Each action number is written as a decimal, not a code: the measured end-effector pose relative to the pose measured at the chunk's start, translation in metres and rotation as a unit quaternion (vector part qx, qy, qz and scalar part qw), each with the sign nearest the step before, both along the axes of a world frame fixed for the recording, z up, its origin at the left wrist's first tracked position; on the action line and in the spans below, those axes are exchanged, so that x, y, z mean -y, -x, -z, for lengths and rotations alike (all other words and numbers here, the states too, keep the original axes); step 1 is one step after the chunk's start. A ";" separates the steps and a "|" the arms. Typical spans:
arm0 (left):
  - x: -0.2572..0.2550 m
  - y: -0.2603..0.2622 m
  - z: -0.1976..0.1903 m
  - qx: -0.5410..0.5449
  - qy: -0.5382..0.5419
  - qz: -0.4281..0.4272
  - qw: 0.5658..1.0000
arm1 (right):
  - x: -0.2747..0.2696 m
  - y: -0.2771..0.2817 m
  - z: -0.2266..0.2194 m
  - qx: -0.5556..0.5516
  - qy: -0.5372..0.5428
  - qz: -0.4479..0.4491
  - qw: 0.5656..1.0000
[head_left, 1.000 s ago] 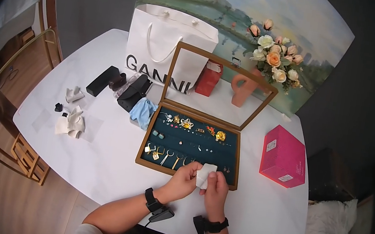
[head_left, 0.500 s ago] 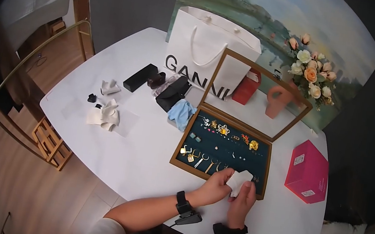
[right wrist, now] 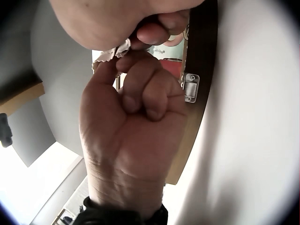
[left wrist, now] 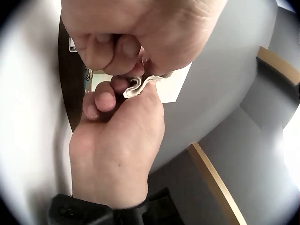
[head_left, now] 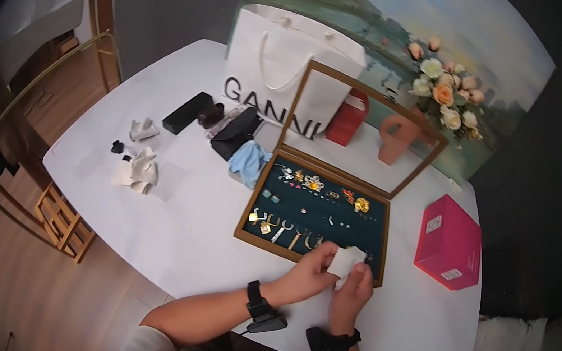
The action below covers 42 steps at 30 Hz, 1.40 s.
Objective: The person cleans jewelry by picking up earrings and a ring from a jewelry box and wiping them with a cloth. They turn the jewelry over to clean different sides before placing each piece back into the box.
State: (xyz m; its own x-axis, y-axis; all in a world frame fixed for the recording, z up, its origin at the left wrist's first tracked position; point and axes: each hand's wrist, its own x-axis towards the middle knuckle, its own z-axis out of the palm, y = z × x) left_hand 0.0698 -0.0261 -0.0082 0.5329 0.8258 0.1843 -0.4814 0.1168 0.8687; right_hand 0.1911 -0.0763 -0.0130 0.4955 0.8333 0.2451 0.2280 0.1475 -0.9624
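My left hand [head_left: 306,277] and right hand [head_left: 352,295] pinch a small white cloth [head_left: 347,259] with zigzag-cut edges between thumbs and fingers. In the left wrist view the cloth [left wrist: 136,88] is folded and bunched at the fingertips; whatever may lie inside it is hidden. Both hands are over the front right part of a wooden jewelry box [head_left: 269,248] whose glass lid [head_left: 370,161] stands raised. Brooches [head_left: 314,183] and other jewelry lie on its dark green lining, with earrings [head_left: 264,227] along the front. A metal latch [right wrist: 191,88] shows on the box in the right wrist view.
Left of the box lie a blue cloth [head_left: 249,162], a black case [head_left: 235,134], sunglasses [head_left: 211,116] and a long black box [head_left: 186,112]. Crumpled whitish cloths [head_left: 142,171] rest farther left. A white paper bag [head_left: 281,52] stands behind, a pink box [head_left: 451,243] at right.
The head view swung right to left across the table, shifting everything in frame. Both hands keep hold of the cloth over the box, with its folds changing slightly.
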 end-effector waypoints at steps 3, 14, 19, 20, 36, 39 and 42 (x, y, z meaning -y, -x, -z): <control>0.001 0.000 -0.002 -0.009 -0.021 -0.004 1.000 | -0.003 0.001 0.001 -0.062 -0.010 -0.024 0.998; 0.002 0.003 0.001 -0.188 -0.146 -0.103 0.966 | 0.003 -0.004 -0.006 0.052 -0.030 -0.038 0.997; 0.001 0.004 0.003 -0.207 -0.168 -0.092 0.959 | -0.001 -0.006 -0.008 0.133 -0.075 -0.035 0.988; 0.000 0.004 0.002 -0.201 -0.173 -0.090 0.960 | -0.003 -0.006 -0.007 0.117 -0.072 -0.041 0.990; 0.004 0.008 -0.006 -0.215 -0.069 -0.074 0.971 | 0.003 -0.013 -0.009 -0.069 -0.044 -0.062 0.995; 0.005 0.003 0.001 -0.199 -0.094 -0.091 0.971 | -0.001 -0.006 -0.004 0.086 -0.054 -0.069 0.992; 0.005 0.002 -0.002 -0.219 -0.105 -0.105 0.964 | 0.001 -0.009 -0.005 0.086 -0.012 -0.086 0.992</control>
State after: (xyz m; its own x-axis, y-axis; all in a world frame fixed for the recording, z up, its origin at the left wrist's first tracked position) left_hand 0.0675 -0.0311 -0.0062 0.4223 0.8931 0.1552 -0.0569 -0.1448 0.9878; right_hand 0.2000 -0.0777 -0.0081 0.2958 0.8944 0.3354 0.3585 0.2215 -0.9068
